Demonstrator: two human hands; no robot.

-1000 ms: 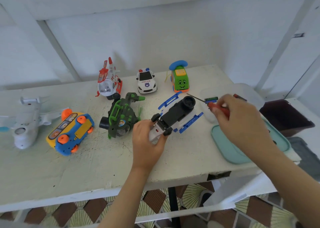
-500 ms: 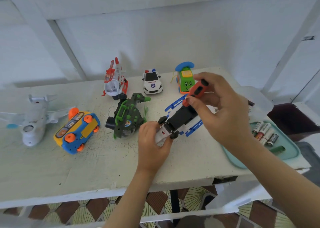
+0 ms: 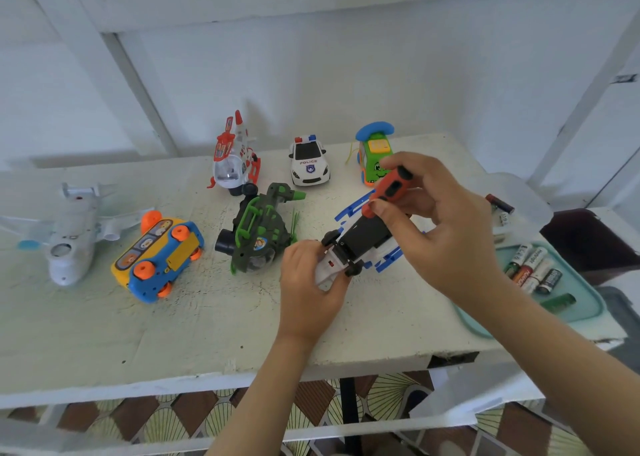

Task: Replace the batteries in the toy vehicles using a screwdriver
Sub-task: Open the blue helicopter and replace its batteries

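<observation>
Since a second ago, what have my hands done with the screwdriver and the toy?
The right hand carried the screwdriver leftward from above the teal tray to the upturned white-and-blue toy, swinging it from nearly level to steep over the black underside. The left hand still grips the toy, which stayed put.

Batteries [image 3: 535, 270] on tray [image 3: 585, 312], table's [image 3: 138, 334] right

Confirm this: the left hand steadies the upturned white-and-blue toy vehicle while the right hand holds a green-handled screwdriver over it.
One thing is wrong: the head view shows an orange-and-black-handled screwdriver, not green. The left hand does steady the upturned white-and-blue toy vehicle, and the right hand holds the tool over it.
</observation>
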